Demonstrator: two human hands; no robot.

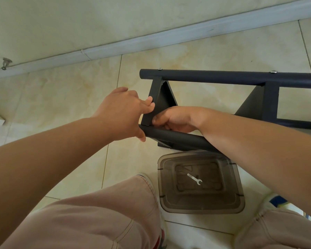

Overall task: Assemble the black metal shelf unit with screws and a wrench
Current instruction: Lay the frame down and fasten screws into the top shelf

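Observation:
The black metal shelf unit lies on its side on the tiled floor. Its far tube [223, 77] carries two silver screw heads [159, 69]. A shelf panel [162, 99] runs from there down to the near tube [178, 138]. My left hand [122, 112] grips the corner where they meet, fingers on the panel's edge and thumb under the tube's end. My right hand [176, 119] reaches over the near tube, its fingers curled at that joint; what they pinch is hidden. A silver wrench [194, 179] lies in a translucent container [241, 200].
A second shelf panel [258, 103] joins the tubes further right. My knees in light trousers [97, 212] fill the bottom of the view beside the container. A white baseboard [151, 39] and wall run behind, with a metal door stop [6, 62] at far left.

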